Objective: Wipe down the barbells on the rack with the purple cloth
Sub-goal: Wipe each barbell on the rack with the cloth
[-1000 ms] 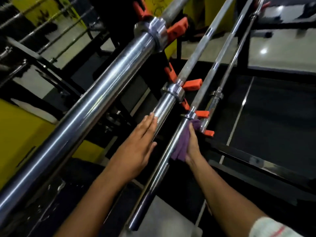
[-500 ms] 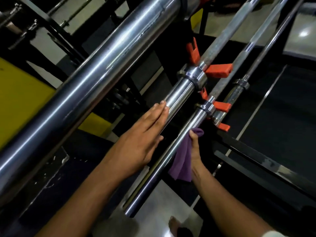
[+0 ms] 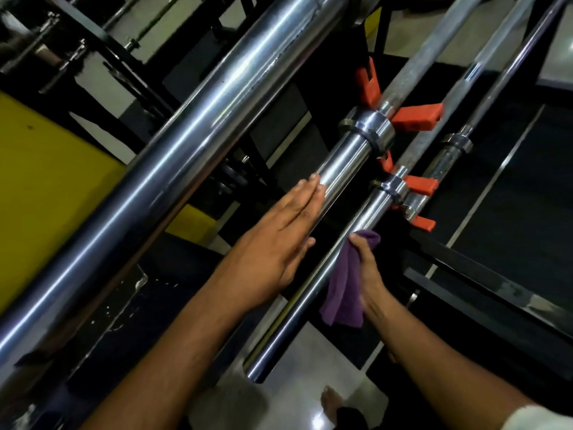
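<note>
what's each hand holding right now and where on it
The right hand grips the purple cloth near its upper end. The left hand holds nothing, flat against a barbell sleeve.

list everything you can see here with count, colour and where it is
barbells: four, silver steel, slanting on the rack, largest at left
purple cloth: one, against the third bar's sleeve
rack hooks: several, orange, at the bar collars
rack frame: black, right side
panel: yellow, left
floor: pale, glossy, below
bare foot: one, bottom centre
left hand: fingers straight, flat on the second bar's sleeve
right hand: grips the cloth
</note>
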`<state>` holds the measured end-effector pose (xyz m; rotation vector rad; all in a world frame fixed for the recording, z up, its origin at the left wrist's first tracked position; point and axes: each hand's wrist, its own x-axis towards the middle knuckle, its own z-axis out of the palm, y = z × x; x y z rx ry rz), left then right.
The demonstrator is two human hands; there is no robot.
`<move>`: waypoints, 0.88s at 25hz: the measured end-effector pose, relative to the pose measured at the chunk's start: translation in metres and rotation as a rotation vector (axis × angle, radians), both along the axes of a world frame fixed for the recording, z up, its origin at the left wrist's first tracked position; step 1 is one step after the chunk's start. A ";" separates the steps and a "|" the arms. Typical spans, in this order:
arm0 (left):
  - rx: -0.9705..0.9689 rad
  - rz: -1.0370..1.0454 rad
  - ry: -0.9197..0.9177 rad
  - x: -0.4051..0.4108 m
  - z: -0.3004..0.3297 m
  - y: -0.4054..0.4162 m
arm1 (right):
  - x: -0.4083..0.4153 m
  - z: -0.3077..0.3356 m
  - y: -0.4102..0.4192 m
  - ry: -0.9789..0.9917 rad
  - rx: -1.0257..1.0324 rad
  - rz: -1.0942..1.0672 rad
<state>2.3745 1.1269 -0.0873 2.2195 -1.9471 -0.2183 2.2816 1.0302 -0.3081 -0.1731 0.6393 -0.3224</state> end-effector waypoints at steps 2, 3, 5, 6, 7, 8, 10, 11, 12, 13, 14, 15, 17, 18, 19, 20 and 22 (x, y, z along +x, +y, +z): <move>-0.006 0.003 0.009 0.000 0.000 0.001 | 0.002 0.006 -0.039 0.054 -0.066 -0.078; -0.012 0.001 0.014 -0.001 0.000 0.002 | 0.005 0.006 -0.060 0.082 -0.101 -0.124; -0.004 0.000 0.023 -0.001 -0.001 0.004 | 0.009 0.010 -0.075 0.111 -0.115 -0.203; 0.001 0.003 0.018 -0.001 -0.001 0.004 | 0.008 0.013 -0.068 0.067 -0.118 -0.225; 0.000 0.005 0.009 0.000 -0.001 0.002 | 0.009 0.010 -0.060 0.036 -0.128 -0.226; 0.009 0.002 0.005 0.000 0.000 -0.001 | 0.006 0.008 -0.050 0.021 -0.122 -0.234; 0.036 -0.032 0.016 -0.004 0.008 0.009 | -0.009 -0.002 -0.023 0.029 -0.128 -0.202; 0.049 -0.054 0.031 -0.005 0.014 0.024 | -0.018 -0.004 -0.006 0.043 -0.146 -0.160; 0.067 -0.074 0.050 -0.007 0.018 0.043 | -0.026 -0.004 0.011 0.037 -0.134 -0.148; 0.091 -0.091 0.056 -0.007 0.019 0.064 | -0.028 -0.006 0.024 0.024 -0.106 -0.164; 0.116 -0.103 0.032 -0.007 0.019 0.084 | -0.028 0.001 0.035 0.037 -0.086 -0.192; 0.124 -0.110 -0.008 -0.004 0.015 0.100 | -0.022 0.002 0.040 0.059 -0.102 -0.237; 0.080 -0.112 -0.044 0.001 0.006 0.116 | -0.006 0.013 0.037 0.157 -0.145 -0.342; 0.061 -0.101 -0.026 0.003 0.003 0.116 | 0.000 0.010 0.036 0.152 -0.167 -0.410; 0.047 -0.090 0.005 0.003 0.001 0.114 | 0.001 0.007 0.044 0.097 -0.187 -0.462; 0.038 -0.083 0.031 0.003 0.001 0.113 | 0.000 0.016 0.060 0.059 -0.178 -0.499; 0.025 -0.087 0.049 0.005 -0.001 0.112 | 0.004 0.029 0.099 -0.015 -0.093 -0.409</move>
